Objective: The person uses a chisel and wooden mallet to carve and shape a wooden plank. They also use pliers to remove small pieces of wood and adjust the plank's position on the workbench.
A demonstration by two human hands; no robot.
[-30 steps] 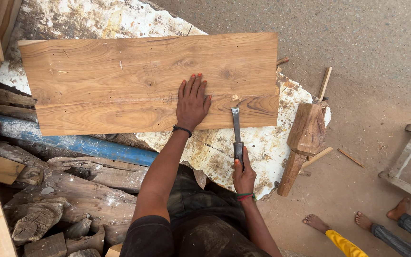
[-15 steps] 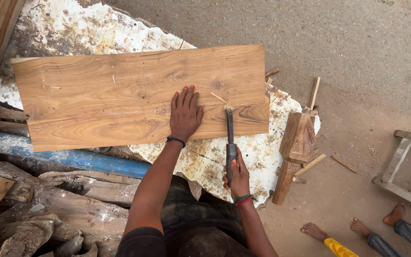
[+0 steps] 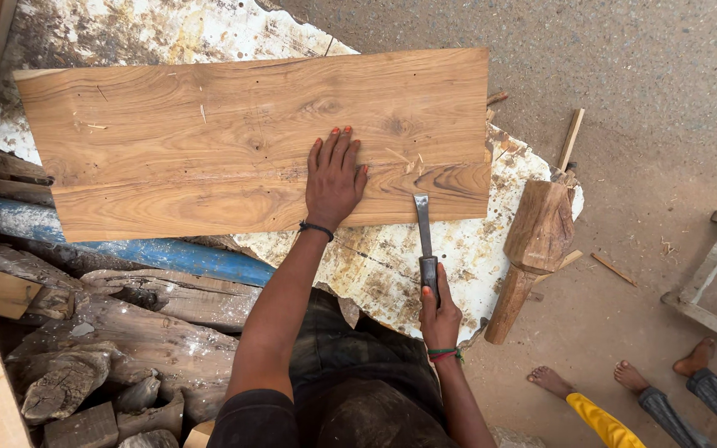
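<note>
Pressing flat on the wooden board [image 3: 234, 141] with the left hand [image 3: 334, 178], fingers spread open. Gripping the chisel [image 3: 423, 232] by its handle in the closed right hand [image 3: 440, 315], blade tip touching the board's near edge. Lying just beside, a wooden mallet [image 3: 533, 249].

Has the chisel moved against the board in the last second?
Yes. The chisel in the right hand drew back toward the person; its tip sits at the plank's near edge.

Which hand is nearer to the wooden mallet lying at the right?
Right. The right hand holds the chisel just left of the wooden mallet, apart from it. The left hand lies flat on the plank, farther left.
</note>
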